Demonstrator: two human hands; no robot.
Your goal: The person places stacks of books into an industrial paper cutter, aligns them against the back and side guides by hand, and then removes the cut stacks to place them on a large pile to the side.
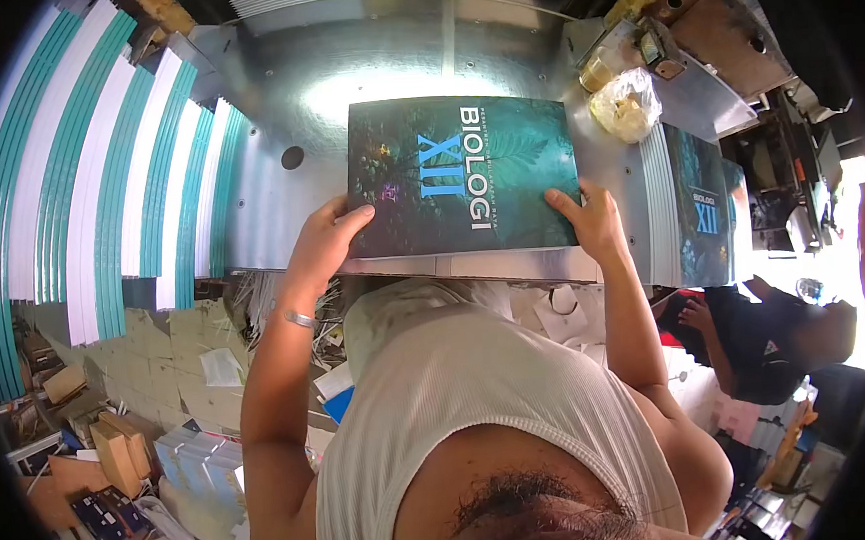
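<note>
A dark teal book (pixel 526 194) with a leafy cover lies on the metal table (pixel 347 76) in front of me, its printed title turned sideways. Whether it is one book or a stack cannot be seen from above. At its left edge my left hand (pixel 330 234) grips it, thumb on the cover and fingers out of sight at the side. My right hand (pixel 589 217) grips the opposite edge in the same way, thumb on top.
Tall stacks of books with teal and white edges (pixel 101 188) line the left. Another book stack (pixel 700 210) stands at the right, below a knotted plastic bag (pixel 626 105). A person in dark clothes (pixel 773 342) is at the far right. Wrapped bundles (pixel 205 473) and boards sit on the floor.
</note>
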